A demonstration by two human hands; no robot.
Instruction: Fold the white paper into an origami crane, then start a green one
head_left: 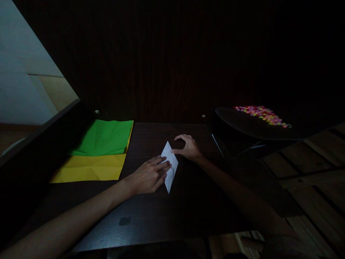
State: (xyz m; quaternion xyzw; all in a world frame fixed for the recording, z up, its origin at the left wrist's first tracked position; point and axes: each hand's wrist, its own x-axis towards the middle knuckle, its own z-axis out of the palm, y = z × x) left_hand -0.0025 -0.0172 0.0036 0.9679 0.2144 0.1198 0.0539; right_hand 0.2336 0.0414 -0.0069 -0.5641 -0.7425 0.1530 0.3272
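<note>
Head view: white folded paper (170,166), a long diamond shape, lies flat on the dark wooden table (151,216). Left hand (149,176) rests flat, fingers extended, pressing its left side. Right hand (188,146), loosely curled, touches its upper right edge with the thumb. Green sheet (105,138) overlaps yellow sheet (88,168) at left. Room dim; colourful small pieces (260,114) far right.
</note>
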